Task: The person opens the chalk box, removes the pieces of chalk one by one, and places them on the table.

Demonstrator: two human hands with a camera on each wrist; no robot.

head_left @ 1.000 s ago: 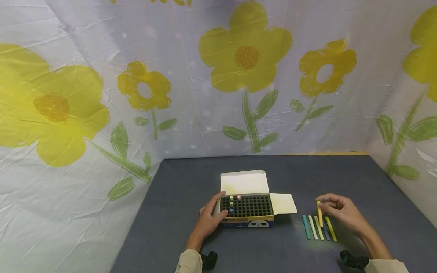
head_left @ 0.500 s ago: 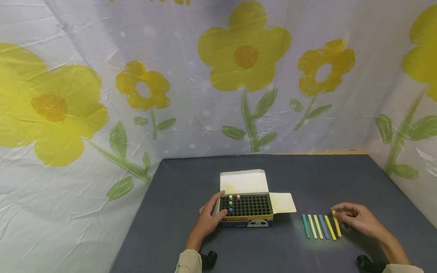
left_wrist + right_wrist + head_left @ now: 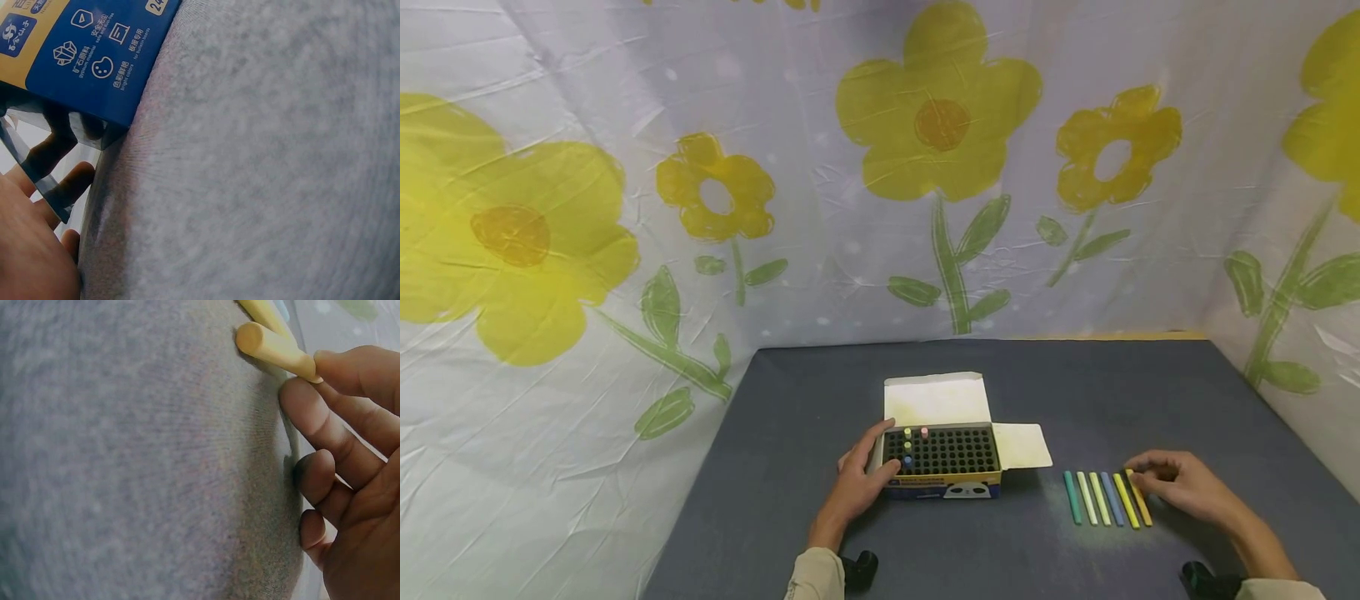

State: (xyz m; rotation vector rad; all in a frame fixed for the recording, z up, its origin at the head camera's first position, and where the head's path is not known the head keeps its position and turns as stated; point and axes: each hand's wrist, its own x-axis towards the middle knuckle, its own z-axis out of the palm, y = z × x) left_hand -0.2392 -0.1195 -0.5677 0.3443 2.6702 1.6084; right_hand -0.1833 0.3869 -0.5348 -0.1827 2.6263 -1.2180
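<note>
An open chalk box with a holed tray stands mid-table; several sticks show in its left-hand holes. My left hand grips the box's left end, thumb at the front corner and fingers toward the back. In the left wrist view, a flap partly hides the left fingers by the blue box wall. On the right, my right hand pinches the far end of an orange-yellow chalk stick, which lies on the table at the row's right end. Right beside it lies a yellow chalk stick.
Further left in the row are a blue chalk stick, two pale sticks and a green chalk stick. The box's white lid stands open at the back, and a side flap sticks out toward the row.
My right hand has carried the orange-yellow chalk from above the row to its right end and lowered it beside the yellow stick. The left hand and box have stayed put.
</note>
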